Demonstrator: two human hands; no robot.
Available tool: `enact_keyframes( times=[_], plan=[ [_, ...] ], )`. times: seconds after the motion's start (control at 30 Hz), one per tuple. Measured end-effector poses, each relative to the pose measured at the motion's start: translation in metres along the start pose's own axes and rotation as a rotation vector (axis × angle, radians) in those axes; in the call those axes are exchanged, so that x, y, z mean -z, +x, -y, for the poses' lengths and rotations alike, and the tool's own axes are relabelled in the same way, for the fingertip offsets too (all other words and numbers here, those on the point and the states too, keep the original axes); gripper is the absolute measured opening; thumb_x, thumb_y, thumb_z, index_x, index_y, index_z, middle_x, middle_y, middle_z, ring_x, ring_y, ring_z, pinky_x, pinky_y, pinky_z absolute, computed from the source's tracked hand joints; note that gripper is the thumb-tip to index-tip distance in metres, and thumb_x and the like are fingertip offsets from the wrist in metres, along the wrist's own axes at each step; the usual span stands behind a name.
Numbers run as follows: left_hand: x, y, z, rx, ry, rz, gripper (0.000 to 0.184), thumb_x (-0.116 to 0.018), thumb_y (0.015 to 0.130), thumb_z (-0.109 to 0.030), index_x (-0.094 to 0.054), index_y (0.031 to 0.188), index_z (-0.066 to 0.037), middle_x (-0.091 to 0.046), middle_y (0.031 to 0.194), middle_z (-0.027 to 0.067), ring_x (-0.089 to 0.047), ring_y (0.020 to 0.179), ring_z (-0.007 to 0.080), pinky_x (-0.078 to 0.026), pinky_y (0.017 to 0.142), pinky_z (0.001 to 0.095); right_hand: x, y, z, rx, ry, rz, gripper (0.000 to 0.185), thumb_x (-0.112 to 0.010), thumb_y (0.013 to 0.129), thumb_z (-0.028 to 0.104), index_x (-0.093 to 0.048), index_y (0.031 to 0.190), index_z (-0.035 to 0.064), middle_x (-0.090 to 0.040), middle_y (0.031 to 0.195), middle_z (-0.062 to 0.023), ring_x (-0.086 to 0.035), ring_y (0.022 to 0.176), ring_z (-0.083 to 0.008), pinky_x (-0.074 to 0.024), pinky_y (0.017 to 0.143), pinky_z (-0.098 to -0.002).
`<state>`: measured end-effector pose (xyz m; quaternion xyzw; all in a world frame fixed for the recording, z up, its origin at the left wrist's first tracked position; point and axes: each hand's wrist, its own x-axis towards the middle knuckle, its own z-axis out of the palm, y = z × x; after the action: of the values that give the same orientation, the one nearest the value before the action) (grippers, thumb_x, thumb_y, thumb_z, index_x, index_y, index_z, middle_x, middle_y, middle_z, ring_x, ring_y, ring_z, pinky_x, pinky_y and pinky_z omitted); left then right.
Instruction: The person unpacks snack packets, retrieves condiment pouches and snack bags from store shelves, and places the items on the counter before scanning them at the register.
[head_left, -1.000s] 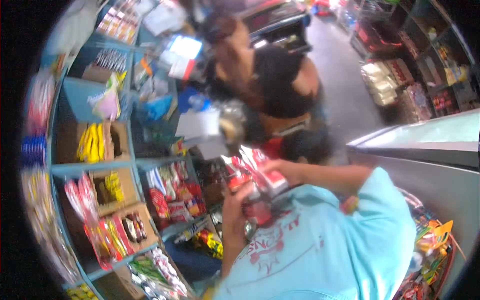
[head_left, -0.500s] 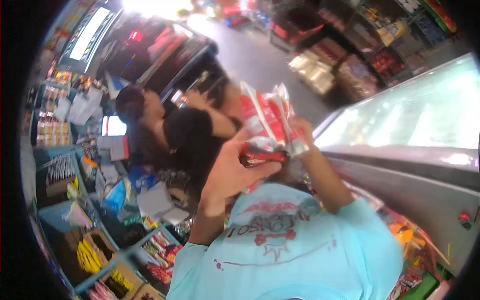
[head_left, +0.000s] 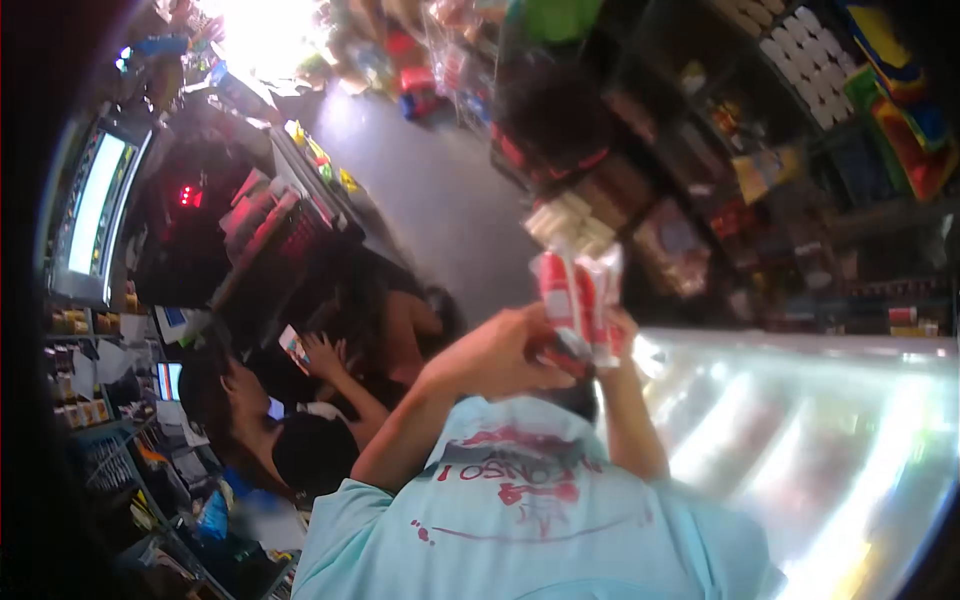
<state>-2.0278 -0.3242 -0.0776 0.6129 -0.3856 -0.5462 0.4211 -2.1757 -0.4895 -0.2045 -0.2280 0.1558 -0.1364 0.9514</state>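
Red-and-white plastic packets (head_left: 568,290) stand upright in front of my chest, held between my two hands. My left hand (head_left: 505,350) is closed around a small dark-and-red shiny item (head_left: 567,357) at the lower left of the packets; its exact kind is blurred. My right hand (head_left: 622,335) grips the packets from the right side, its fingers partly hidden behind them. Both forearms reach forward from the sleeves of my light blue printed shirt (head_left: 520,510).
A lit glass display case (head_left: 800,450) stands close on my right. On the left, a person in black (head_left: 310,450) holds a phone (head_left: 295,347). Stocked shelves (head_left: 690,210) line the far right, a grey floor aisle (head_left: 400,170) runs ahead, and a bright screen (head_left: 97,200) is far left.
The camera view has swung, so more of the aisle shows and the seated person sits lower left. My hands, still holding the packets, appear lower and slightly further right.
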Motion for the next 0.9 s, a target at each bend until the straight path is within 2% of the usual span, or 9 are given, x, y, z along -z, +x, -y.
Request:
enact_keyframes(
  times=[0.03,0.1,0.17,0.27,0.4,0.43,0.67,0.87,0.9],
  plan=[
    [0.011,0.021,0.003,-0.184,0.09,-0.046,0.048,-0.082,0.08,-0.015,-0.068,0.125,-0.004,-0.073,0.102,0.008,-0.066,0.068,0.0125,-0.055,0.066,0.0286,-0.005,0.021,0.016,0.004,0.031,0.082,0.082,-0.065,0.081,0.035,-0.037,0.15,0.0011,-0.054,0.139,-0.0272,-0.059,0.124,-0.0421,-0.0494,0.104,-0.0554],
    [0.046,0.052,-0.004,-0.231,0.144,-0.058,0.046,-0.082,0.081,-0.015,-0.069,0.123,-0.004,-0.075,0.096,0.0078,-0.066,0.071,0.0107,-0.055,0.068,0.0287,-0.008,0.069,0.05,0.012,0.043,0.181,0.086,-0.066,0.079,0.038,-0.036,0.151,0.0004,-0.054,0.139,-0.0283,-0.059,0.122,-0.0458,-0.0494,0.103,-0.0589],
    [0.089,0.063,-0.047,0.062,0.053,0.001,0.044,-0.082,0.081,-0.016,-0.07,0.121,-0.004,-0.075,0.098,0.0071,-0.066,0.078,0.0096,-0.055,0.074,0.0292,0.0,0.114,0.08,0.003,0.02,0.21,0.089,-0.067,0.078,0.04,-0.035,0.151,0.0,-0.054,0.137,-0.0285,-0.059,0.12,-0.0481,-0.0492,0.102,-0.0607],
    [0.143,0.103,-0.011,0.118,-0.164,-0.054,0.041,-0.082,0.083,-0.016,-0.069,0.12,-0.003,-0.075,0.103,0.0058,-0.065,0.089,0.0077,-0.054,0.08,0.0283,0.017,0.198,0.119,0.035,-0.026,0.207,0.09,-0.07,0.076,0.034,-0.034,0.154,0.0072,-0.056,0.135,-0.0242,-0.06,0.119,-0.0392,-0.0517,0.099,-0.051],
    [0.213,0.153,0.03,-0.048,-1.024,-0.397,0.037,-0.068,0.095,-0.019,-0.061,0.125,0.003,-0.072,0.115,0.0141,-0.069,0.103,0.0201,-0.058,0.089,0.0379,-0.012,0.321,0.15,-0.068,-0.067,0.307,0.086,-0.071,0.075,0.029,-0.037,0.151,0.0056,-0.058,0.132,-0.0218,-0.061,0.117,-0.036,-0.0506,0.101,-0.0487],
    [0.231,0.163,0.028,-0.065,-1.111,-0.507,0.041,-0.06,0.098,-0.02,-0.054,0.131,0.005,-0.069,0.12,0.0179,-0.07,0.107,0.0265,-0.059,0.09,0.0445,-0.027,0.348,0.149,-0.113,-0.082,0.318,0.085,-0.071,0.075,0.028,-0.038,0.15,0.0052,-0.059,0.131,-0.0211,-0.062,0.117,-0.0352,-0.0504,0.101,-0.0481],
    [0.385,0.212,0.099,-0.233,-1.544,-0.737,0.046,-0.054,0.1,-0.029,-0.054,0.133,0.002,-0.068,0.123,0.0155,-0.069,0.108,0.0249,-0.057,0.093,0.0464,-0.139,0.541,0.086,-0.484,-0.318,0.406,0.079,-0.073,0.073,0.02,-0.043,0.145,0.0024,-0.062,0.126,-0.0169,-0.063,0.114,-0.0296,-0.0486,0.104,-0.0442],
    [0.573,0.216,0.118,-0.526,-1.547,-0.968,0.055,-0.041,0.104,-0.047,-0.057,0.132,-0.003,-0.068,0.124,0.0132,-0.065,0.115,0.0243,-0.048,0.104,0.04,-0.226,0.721,-0.013,-0.694,-0.688,0.418,0.074,-0.075,0.071,0.01,-0.048,0.139,0.0004,-0.065,0.122,-0.0118,-0.065,0.112,-0.0237,-0.0468,0.106,-0.0398],
    [0.606,0.217,0.117,-0.457,-1.553,-0.999,0.061,-0.038,0.103,-0.053,-0.056,0.133,-0.003,-0.068,0.125,0.0126,-0.064,0.116,0.024,-0.047,0.105,0.0372,-0.242,0.748,-0.028,-0.697,-0.735,0.428,0.067,-0.075,0.072,0.009,-0.053,0.135,0.0006,-0.066,0.119,-0.0101,-0.065,0.111,-0.0219,-0.0486,0.102,-0.0392]
  ],
)
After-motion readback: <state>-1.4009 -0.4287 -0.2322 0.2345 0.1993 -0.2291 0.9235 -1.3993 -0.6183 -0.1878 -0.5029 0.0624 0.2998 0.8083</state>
